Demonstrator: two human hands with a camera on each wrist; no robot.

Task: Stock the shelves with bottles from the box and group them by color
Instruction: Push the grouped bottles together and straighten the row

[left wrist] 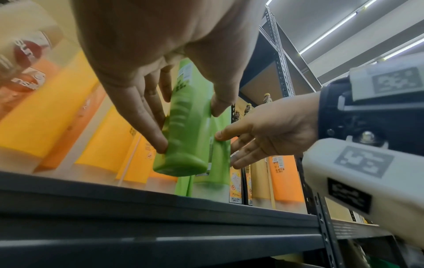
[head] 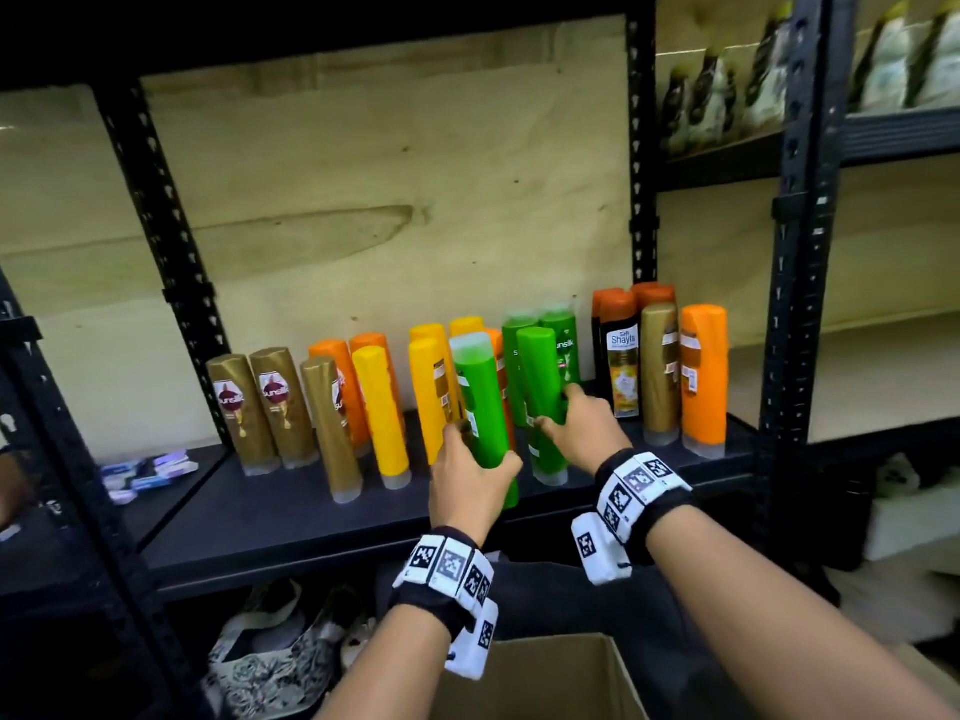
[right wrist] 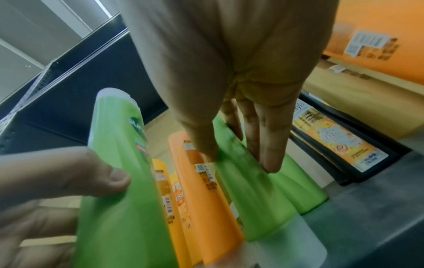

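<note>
My left hand (head: pixel 480 452) grips a green bottle (head: pixel 478 407) around its lower part and holds it tilted just above the black shelf (head: pixel 311 511), clear cap upward. In the left wrist view its thumb and fingers (left wrist: pixel 160 143) clamp that bottle (left wrist: pixel 185 145). My right hand (head: pixel 558 410) pinches a second green bottle (head: pixel 540 381) that stands cap-down on the shelf; the right wrist view shows thumb and fingers (right wrist: pixel 270 163) on either side of it (right wrist: pixel 252 199). Two more green bottles (head: pixel 561 345) stand right behind. The cardboard box (head: pixel 545 678) sits open below my arms.
Along the shelf stand gold bottles (head: pixel 244 407), yellow ones (head: pixel 379 413), orange ones (head: pixel 704 376) and black-labelled ones (head: pixel 621 366). Black uprights (head: pixel 161 252) frame the bay. Small packs (head: pixel 150 472) lie on the left shelf. A patterned bag (head: pixel 270 662) lies underneath.
</note>
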